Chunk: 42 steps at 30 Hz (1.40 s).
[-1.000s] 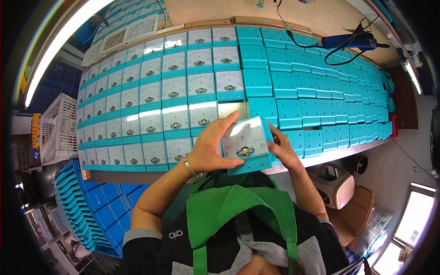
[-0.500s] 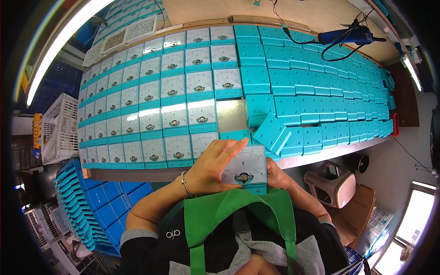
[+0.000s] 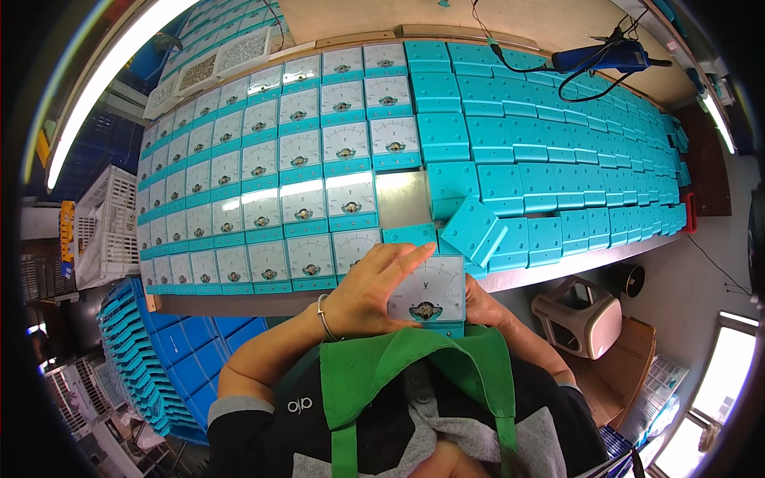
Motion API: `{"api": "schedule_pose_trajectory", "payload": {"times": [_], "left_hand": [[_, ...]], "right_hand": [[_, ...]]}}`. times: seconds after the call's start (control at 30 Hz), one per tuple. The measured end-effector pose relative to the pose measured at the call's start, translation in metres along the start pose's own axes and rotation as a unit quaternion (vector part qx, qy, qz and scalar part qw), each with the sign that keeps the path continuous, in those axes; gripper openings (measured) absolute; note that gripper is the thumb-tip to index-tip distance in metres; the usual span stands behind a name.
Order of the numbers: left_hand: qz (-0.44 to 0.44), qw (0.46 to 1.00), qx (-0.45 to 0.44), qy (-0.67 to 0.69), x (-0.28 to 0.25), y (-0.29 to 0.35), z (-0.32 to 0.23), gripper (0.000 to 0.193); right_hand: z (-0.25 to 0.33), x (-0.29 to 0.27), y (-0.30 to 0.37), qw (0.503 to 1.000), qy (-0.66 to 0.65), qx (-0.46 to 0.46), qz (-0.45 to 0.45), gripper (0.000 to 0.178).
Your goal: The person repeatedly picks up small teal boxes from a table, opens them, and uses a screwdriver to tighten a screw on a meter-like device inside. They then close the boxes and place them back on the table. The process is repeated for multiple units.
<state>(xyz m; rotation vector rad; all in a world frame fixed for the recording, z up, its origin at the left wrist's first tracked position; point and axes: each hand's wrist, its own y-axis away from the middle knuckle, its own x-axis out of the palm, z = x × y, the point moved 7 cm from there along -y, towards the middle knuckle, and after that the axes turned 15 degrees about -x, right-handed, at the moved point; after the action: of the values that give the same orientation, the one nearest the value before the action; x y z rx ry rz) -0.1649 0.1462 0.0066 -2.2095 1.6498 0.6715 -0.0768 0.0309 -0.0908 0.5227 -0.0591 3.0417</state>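
A voltmeter (image 3: 426, 287) with a white dial face and a turquoise base is held upright close to my chest, its face toward me. My left hand (image 3: 374, 288) grips its left side, thumb and fingers spread along the top and lower edges. Behind its right side is my right hand (image 3: 482, 307), most of its fingers hidden by the meter. Just beyond, at the table edge, lie a turquoise housing (image 3: 409, 234) and a tilted turquoise housing (image 3: 472, 231) resting on its neighbours.
Rows of finished-looking meters (image 3: 259, 159) fill the table's left half; rows of turquoise housings (image 3: 558, 143) fill the right. A blue power screwdriver (image 3: 602, 57) hangs at the back right. Trays of small parts (image 3: 243, 49) stand back left. A stool (image 3: 578, 319) is at right, blue crates (image 3: 187, 342) at left.
The meter tilts slightly differently in my hands and sits a touch lower. Both hands keep their hold; the things on the table have not moved.
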Motion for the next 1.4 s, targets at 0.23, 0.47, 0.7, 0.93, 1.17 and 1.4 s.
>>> {"api": "schedule_pose_trajectory", "payload": {"times": [0.23, 0.47, 0.7, 0.93, 1.17, 1.4], "left_hand": [[0.003, 1.0, 0.007, 0.009, 0.0, -0.001, 0.001, 0.096], [0.007, 1.0, -0.001, 0.01, 0.0, -0.001, 0.003, 0.095], [-0.03, 0.997, -0.058, 0.04, -0.001, -0.001, 0.036, 0.103], [0.181, 0.817, -0.28, 0.471, 0.043, 0.034, 0.108, 0.105], [0.025, 0.808, -0.258, 0.529, 0.037, 0.005, 0.095, 0.095], [-0.02, 0.785, -0.199, 0.586, 0.036, -0.031, 0.1, 0.108]], "right_hand": [[-0.005, 0.001, -0.001, 0.999, -0.046, 0.021, -0.001, 0.031], [-0.002, 0.001, -0.003, 0.999, -0.036, 0.013, 0.006, 0.031], [-0.013, -0.037, 0.007, 0.99, 0.121, 0.066, -0.023, 0.03], [0.025, -0.104, 0.012, 0.711, 0.694, 0.03, -0.108, 0.076], [0.013, -0.092, 0.004, 0.835, 0.529, -0.005, -0.15, 0.084], [0.002, -0.03, -0.025, 0.986, -0.06, 0.019, -0.155, 0.084]]}}
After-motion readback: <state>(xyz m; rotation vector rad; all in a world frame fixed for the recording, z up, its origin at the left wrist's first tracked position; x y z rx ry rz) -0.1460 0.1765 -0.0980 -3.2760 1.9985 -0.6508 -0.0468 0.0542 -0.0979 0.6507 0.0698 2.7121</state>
